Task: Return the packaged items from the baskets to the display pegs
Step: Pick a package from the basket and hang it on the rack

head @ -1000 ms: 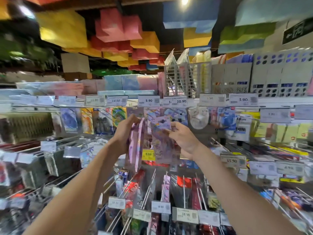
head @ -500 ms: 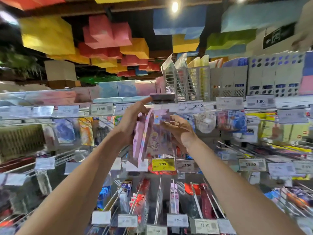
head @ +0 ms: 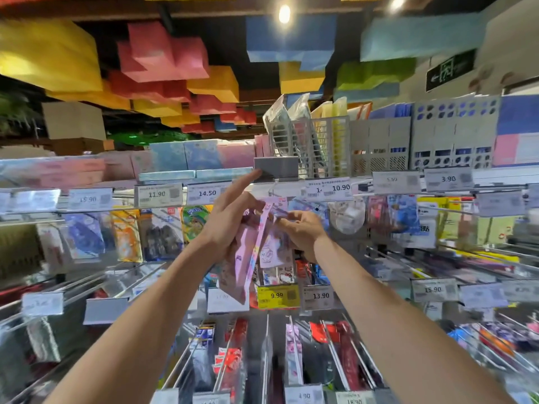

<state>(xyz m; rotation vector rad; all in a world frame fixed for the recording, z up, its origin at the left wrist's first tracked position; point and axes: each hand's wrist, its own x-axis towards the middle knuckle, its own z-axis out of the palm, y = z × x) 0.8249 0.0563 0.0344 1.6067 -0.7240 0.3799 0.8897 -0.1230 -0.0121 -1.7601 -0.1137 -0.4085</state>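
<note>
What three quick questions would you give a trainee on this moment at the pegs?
1. True or false: the right hand holds nothing.
2. The yellow price tag reads: A) 9.99 B) 13.90 C) 14.50
3. Which hand, while gripping the pink packages, stretches its index finger up toward the raised grey tag holder?
Key: 1 false, it pinches one of the pink packages near its top; 2 A; 3 the left hand.
</note>
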